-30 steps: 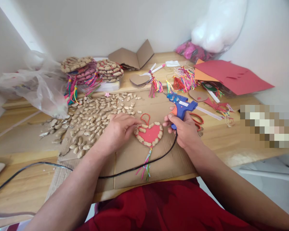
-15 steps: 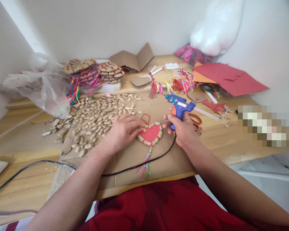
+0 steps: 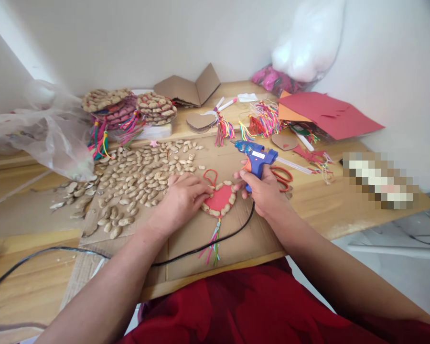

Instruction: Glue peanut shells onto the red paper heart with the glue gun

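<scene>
A red heart [image 3: 222, 199] edged with peanuts lies flat on the cardboard sheet [image 3: 193, 265]. It has a red hanging loop [image 3: 211, 176] at the top and a multicoloured tassel [image 3: 212, 246] at its lower tip. At the heart's upper left edge, my left hand [image 3: 186, 196] is closed, its fingertips pressing on a peanut [image 3: 211, 190] that they partly hide. My right hand [image 3: 263, 188] grips a blue glue gun [image 3: 258, 165] just right of the heart, nozzle pointing up and left. A black cord [image 3: 215, 242] runs from the gun's handle across the cardboard.
Loose peanuts [image 3: 139, 174] spread left of the heart. Behind stand stacked peanut-covered pieces [image 3: 105, 102], cardboard hearts [image 3: 200, 122] and tassels [image 3: 265, 117]. Scissors with red handles [image 3: 286, 174] lie beyond my right hand. Red paper [image 3: 333, 114] is at the back right, a plastic bag [image 3: 53, 131] at the left.
The whole view has shifted slightly, so things appear further left. My left fingers stay at the heart's upper left edge, and the glue gun remains in my right hand.
</scene>
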`<state>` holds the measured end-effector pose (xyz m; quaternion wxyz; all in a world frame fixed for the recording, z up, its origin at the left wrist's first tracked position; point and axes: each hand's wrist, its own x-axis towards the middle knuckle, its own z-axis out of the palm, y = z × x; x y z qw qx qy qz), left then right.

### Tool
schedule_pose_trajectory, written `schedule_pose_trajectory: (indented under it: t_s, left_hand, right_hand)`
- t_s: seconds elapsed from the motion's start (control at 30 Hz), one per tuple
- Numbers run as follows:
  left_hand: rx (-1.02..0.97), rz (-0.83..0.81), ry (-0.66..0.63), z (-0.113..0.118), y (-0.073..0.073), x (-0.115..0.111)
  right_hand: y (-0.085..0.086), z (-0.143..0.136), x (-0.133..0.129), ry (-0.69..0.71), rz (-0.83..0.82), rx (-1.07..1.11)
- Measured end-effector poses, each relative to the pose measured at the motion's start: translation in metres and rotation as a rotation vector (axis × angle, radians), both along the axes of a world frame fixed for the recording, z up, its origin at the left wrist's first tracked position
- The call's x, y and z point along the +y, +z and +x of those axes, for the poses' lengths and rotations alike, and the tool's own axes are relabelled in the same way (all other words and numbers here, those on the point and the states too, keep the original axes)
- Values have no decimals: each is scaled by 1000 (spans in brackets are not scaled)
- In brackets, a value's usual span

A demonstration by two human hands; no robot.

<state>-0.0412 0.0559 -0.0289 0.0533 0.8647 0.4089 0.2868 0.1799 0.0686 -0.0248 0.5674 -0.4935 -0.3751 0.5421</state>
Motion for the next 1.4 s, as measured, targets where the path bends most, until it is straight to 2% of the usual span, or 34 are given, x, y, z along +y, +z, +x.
schedule_pose_trajectory:
  t_s: [0.3, 0.43, 0.63, 0.93, 1.03, 1.27, 1.4]
  left_hand:
    - [4, -5, 16, 2, -2, 0]
    - [-31, -25, 30, -3, 3, 0]
    - [-156, 32, 244, -16, 15, 3]
    - [-151, 62, 433, -27, 21, 6]
    - [-156, 61, 466, -33, 23, 7]
    - [-189, 130, 517, -43, 26, 10]
    - [-221, 122, 553, -50, 34, 4]
  right_hand:
    - [0, 0, 2, -2, -3, 4]
    - [1, 0, 1, 3, -1, 15]
    - [0, 1, 0, 18, 15, -2]
    - [6, 1, 0, -43, 3, 2]
    - [8, 1, -1, -52, -14, -9]
    - [7, 6, 0, 27, -35, 3]
    - [6, 7, 0, 21, -37, 2]
